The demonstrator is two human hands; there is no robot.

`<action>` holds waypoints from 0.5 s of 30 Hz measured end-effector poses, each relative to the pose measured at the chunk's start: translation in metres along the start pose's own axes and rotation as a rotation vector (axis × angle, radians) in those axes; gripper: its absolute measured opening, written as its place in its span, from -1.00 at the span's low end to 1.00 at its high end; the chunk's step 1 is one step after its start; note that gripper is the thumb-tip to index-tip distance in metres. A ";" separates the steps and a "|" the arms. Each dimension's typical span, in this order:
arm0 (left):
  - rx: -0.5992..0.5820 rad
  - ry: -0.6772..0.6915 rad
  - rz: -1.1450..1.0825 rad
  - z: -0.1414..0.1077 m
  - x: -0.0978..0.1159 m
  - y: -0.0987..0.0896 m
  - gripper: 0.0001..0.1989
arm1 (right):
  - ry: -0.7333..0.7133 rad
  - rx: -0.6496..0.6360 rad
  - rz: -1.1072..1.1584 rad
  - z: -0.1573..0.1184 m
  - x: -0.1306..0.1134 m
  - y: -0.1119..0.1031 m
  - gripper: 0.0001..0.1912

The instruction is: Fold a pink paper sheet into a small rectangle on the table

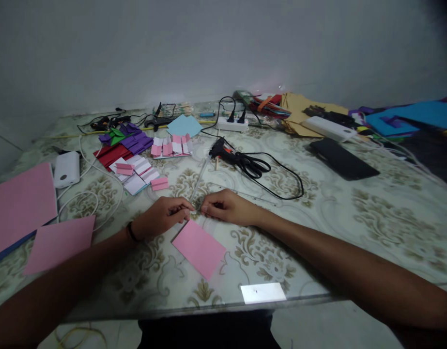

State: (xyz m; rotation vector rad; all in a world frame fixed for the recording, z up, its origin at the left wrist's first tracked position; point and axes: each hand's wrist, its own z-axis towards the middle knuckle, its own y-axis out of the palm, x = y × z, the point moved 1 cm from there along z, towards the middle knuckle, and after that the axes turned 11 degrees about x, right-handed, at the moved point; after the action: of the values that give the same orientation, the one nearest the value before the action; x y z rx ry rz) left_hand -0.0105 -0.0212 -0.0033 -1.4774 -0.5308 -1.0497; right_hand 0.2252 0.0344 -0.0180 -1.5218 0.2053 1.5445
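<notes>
Both hands meet at the middle of the table, just above the top corner of a pink paper sheet [199,249]. My left hand [163,215], with a dark band at the wrist, has thumb and finger pressed together at that corner; what lies between them is too small to tell. A short gap away, my right hand [230,207] is closed, its fingertips curled toward the left hand and their contents hidden. Beyond the hands lies a black glue gun [225,151] with an orange trigger, and a thin translucent stick [200,178] runs from it toward my fingers.
Folded pink-and-white papers [171,145], purple folded papers [136,139] and a light blue sheet [184,126] lie behind. Left are a white power bank [67,169], cables and a pink sheet [61,242]. A black phone [343,159] and power strip [232,124] lie farther off.
</notes>
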 end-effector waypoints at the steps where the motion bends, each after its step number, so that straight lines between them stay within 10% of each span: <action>1: 0.000 0.000 0.000 0.000 0.000 0.000 -0.78 | -0.002 0.000 -0.001 0.000 0.000 0.000 -0.70; 15: -0.005 0.001 0.006 0.000 0.000 0.000 -0.78 | -0.007 0.008 -0.004 -0.001 0.001 -0.001 -0.71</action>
State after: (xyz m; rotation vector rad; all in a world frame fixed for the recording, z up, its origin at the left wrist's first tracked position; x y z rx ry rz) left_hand -0.0106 -0.0211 -0.0033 -1.4822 -0.5229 -1.0473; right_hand 0.2265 0.0352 -0.0188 -1.5097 0.2047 1.5437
